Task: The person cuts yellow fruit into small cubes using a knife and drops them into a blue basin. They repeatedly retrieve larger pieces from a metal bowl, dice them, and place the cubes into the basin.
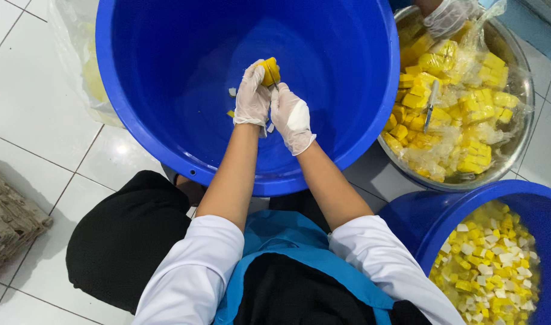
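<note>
Two blue tubs [137, 120], one metal bowl [516, 54], three gloved hands [252, 96]

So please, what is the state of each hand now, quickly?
Left hand: gloved, closed on the yellow block over the blue tub.
Right hand: gloved, closed against the block; what it holds cannot be told.

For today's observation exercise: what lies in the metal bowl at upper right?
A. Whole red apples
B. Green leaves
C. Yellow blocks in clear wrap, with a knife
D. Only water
C: the metal bowl holds wrapped yellow blocks with a knife lying on them.
</note>
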